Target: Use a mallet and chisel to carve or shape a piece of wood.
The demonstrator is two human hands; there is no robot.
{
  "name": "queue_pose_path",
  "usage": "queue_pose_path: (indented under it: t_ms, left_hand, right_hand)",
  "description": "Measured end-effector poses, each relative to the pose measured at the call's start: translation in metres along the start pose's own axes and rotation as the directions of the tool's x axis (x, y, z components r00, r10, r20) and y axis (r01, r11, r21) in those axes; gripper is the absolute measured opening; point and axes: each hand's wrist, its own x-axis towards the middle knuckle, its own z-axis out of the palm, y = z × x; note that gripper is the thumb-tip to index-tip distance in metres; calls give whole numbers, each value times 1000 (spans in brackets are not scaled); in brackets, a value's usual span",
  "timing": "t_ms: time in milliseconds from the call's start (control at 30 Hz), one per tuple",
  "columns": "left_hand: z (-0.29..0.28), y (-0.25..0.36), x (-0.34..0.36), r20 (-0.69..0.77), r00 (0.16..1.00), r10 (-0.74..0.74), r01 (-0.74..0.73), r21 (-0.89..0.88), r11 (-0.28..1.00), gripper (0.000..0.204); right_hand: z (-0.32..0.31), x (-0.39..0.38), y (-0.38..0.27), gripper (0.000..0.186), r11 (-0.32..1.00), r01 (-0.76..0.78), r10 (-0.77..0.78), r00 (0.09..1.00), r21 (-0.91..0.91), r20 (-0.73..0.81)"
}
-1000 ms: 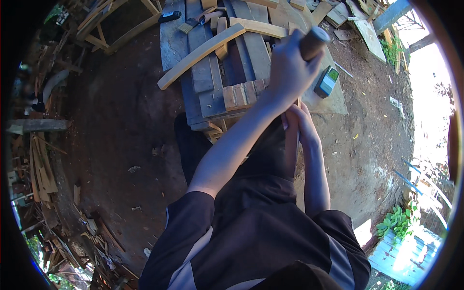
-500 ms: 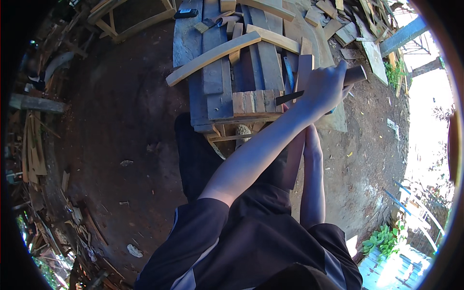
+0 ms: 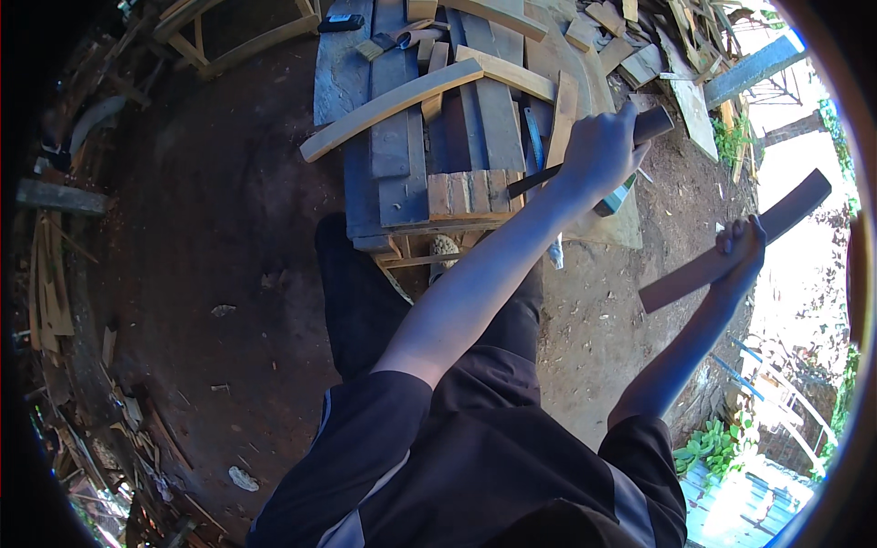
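My left hand [image 3: 598, 151] is closed around a tool with a thick dark handle [image 3: 652, 125]. Its narrow dark blade [image 3: 532, 182] sticks out toward the bench's near end, beside a block of pale wood strips [image 3: 472, 194]; the exact kind of tool is unclear. Out to the right, my right hand [image 3: 742, 248] grips a slightly curved wooden board [image 3: 793, 205] near its middle, off the bench and above the ground. Just below my left wrist lies a dark and green object [image 3: 617, 197], partly covered.
The wooden bench [image 3: 359, 205] carries long curved pale pieces [image 3: 393, 110], a blue strip [image 3: 533, 137], a brush [image 3: 373, 47] and a small black box [image 3: 341, 24]. Scrap boards [image 3: 642, 66] lie heaped at the far right. A wooden frame [image 3: 247, 57] stands far left.
My right hand has swung out to the right from beneath my left forearm, bringing the board with it. My left hand keeps its hold on the tool. The view has shifted slightly.
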Motion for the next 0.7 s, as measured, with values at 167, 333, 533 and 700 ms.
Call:
queue_pose_path:
  t_ms: [167,333,533,700]
  left_hand:
    - [-19,6,-1,19,999,-44,46,-68,997,31]
    - [-3,1,-11,-28,1000,4,-7,-113,994,29]
    - [10,0,-21,46,998,45,-40,-99,994,29]
    - [18,2,-25,71,995,74,-69,-81,994,31]
  right_hand:
    - [8,-7,-11,22,996,42,-35,996,-76,83]
    - [-18,-5,23,21,993,117,-115,991,-25,66]
    - [11,-40,47,19,755,142,-83,989,-640,123]
    - [-41,4,71,6,973,184,-194,979,139,59]
